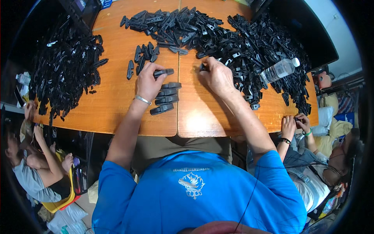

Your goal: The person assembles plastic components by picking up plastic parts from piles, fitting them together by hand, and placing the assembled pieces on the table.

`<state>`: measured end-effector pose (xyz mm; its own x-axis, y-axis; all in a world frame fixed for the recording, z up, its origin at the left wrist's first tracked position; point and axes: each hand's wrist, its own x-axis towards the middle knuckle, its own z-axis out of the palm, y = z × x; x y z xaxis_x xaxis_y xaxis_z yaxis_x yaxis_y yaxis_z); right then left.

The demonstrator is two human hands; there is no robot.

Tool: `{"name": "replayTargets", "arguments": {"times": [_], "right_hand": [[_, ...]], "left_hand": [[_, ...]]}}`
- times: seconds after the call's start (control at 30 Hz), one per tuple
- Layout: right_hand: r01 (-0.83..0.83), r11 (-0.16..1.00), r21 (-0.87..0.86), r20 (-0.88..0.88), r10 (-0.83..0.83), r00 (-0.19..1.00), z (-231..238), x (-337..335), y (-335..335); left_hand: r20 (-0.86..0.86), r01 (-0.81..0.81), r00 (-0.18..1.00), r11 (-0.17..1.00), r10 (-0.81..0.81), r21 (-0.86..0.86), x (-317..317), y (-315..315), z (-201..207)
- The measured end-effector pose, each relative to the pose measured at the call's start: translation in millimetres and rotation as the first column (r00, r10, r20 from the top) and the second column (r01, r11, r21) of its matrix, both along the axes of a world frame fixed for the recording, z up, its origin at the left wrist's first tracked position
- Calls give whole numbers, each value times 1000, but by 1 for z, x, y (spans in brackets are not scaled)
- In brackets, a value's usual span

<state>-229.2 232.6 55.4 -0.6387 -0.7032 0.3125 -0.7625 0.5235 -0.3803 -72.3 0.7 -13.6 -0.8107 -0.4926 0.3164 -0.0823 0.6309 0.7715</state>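
My left hand, with a silver bracelet at its wrist, is closed on a long black plastic piece shaped like a clip. Just nearer to me, several similar black pieces lie in a row, one behind another. To the right of the table's seam, my right hand is pinched around a small dark piece, mostly hidden by the fingers. A few loose black parts lie beyond my left hand. The large heap of black parts spreads from the far middle toward the right.
Another heap of small black parts covers the table's left side. A clear plastic bottle lies on the right heap. One person's hands work at the right edge; another person sits at the left. The wooden table ends before my body.
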Motion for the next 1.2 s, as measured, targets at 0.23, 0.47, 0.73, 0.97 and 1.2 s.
{"name": "replayTargets", "arguments": {"times": [0.23, 0.47, 0.73, 0.97, 1.2], "right_hand": [[-228, 973, -37, 87, 231, 969, -15, 19, -53], [-322, 946, -28, 89, 324, 942, -34, 9, -73], [-441, 889, -123, 83, 452, 888, -43, -7, -76], [-508, 853, -119, 107, 520, 848, -44, -1, -86], [-364, 932, -6, 167, 359, 918, -14, -13, -22]], "left_hand": [[-20, -55, 998, 962, 52, -268, 20, 1, 6], [28, -88, 995, 978, 95, -188, 23, 1, 1], [6, -91, 996, 979, 93, -183, 18, 4, 2], [-9, -53, 999, 987, 52, -153, 12, 4, 1], [276, 152, 939, 967, -205, 202, 14, -15, 31]]}}
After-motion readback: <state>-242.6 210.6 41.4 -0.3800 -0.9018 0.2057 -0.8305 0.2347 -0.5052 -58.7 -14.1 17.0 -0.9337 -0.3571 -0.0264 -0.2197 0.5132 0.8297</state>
